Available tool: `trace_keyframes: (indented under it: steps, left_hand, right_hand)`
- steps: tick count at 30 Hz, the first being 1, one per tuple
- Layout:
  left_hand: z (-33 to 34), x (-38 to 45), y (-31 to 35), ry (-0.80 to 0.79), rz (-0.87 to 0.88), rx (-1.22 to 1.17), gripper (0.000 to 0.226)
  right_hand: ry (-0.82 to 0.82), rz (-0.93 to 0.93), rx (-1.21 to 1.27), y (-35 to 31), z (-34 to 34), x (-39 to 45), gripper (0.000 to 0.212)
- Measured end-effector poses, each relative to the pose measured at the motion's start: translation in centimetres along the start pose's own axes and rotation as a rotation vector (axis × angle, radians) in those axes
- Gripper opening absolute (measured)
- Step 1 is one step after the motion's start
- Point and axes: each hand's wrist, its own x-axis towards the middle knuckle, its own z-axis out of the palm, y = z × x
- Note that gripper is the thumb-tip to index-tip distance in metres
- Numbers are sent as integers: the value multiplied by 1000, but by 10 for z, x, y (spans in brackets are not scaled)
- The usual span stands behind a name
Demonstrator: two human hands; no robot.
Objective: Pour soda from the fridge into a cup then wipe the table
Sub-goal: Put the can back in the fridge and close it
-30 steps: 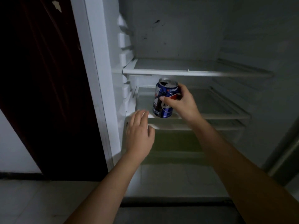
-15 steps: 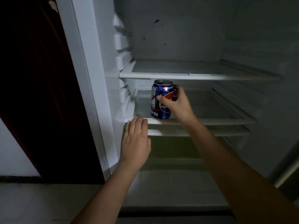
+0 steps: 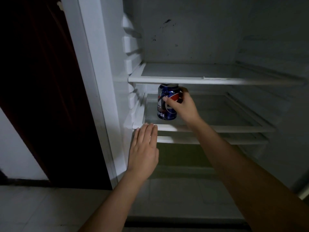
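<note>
**Soda Can Gripped on Fridge Shelf**

A blue soda can (image 3: 167, 102) was held upright by the right hand (image 3: 181, 107), the thumb laid across the front of the label and the fingers curled round the far side, clamped at about mid-height. The can stood at the left front of the middle shelf (image 3: 217, 128) of an open fridge (image 3: 192, 39), its base on or just above the glass; which of the 2 could not be told. Its top was hidden behind the front edge of the upper shelf (image 3: 209, 79), so it could not be seen whether the can was opened.

The left hand (image 3: 143, 148) was held flat with straight fingers, gripping nothing, its fingertips at the front edge of the middle shelf near the left corner.

The can was judged to be light, thin-walled and easily dented, and possibly slick if chilled; a firm wrap round the middle of the body was considered the soundest hold, with the can kept upright in case it was open. How much soda it held could not be seen.

Apart from the can, nothing was seen on the 2 glass shelves. A dark door (image 3: 41, 97) stood to the left of the fridge, and pale floor tiles (image 3: 50, 211) lay below. No cup or table was in view.
</note>
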Motion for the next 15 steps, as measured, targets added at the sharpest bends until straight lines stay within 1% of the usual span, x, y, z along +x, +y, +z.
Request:
trace_keyframes:
  steps: [5, 9, 11, 12, 15]
  left_hand:
    - [-2, -4, 2, -44, -11, -27, 72]
    - [-5, -4, 5, -69, -29, -24, 68]
    - [-8, -4, 6, -67, -32, -27, 64]
    - [-9, -5, 7, -65, -34, -30, 63]
    - [-16, -8, 11, -68, -39, -54, 59]
  right_hand:
    - [-53, 19, -48, -2, -2, 0, 50]
    - [-82, 11, -143, -2, -9, -5, 59]
    - [-58, 3, -235, 1, -15, -12, 70]
    - [-40, 3, -287, 3, -18, -16, 72]
    - [29, -26, -438, 5, -32, -38, 65]
